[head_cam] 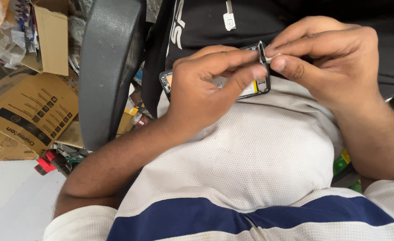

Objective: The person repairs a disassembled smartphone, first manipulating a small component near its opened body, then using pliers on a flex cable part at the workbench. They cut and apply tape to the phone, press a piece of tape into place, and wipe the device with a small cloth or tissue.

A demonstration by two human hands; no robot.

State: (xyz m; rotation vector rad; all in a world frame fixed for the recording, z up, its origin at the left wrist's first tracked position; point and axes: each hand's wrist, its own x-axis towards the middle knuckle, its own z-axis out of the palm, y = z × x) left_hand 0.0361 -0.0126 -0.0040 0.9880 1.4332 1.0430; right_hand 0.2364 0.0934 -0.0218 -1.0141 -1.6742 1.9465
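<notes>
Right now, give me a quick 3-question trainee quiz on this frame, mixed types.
1. True or false: the opened phone lies on the floor.
2. Multiple choice: the small dark strip is pinched by A) the left hand alone, B) fingertips of both hands, C) nobody.
3. Fill in: left of the black chair back sit brown ______ boxes.

Key:
1. False; it rests on the person's lap against the white shirt, under the left hand.
2. B; the right hand meets the left at the strip, above the phone's edge.
3. Cardboard.
</notes>
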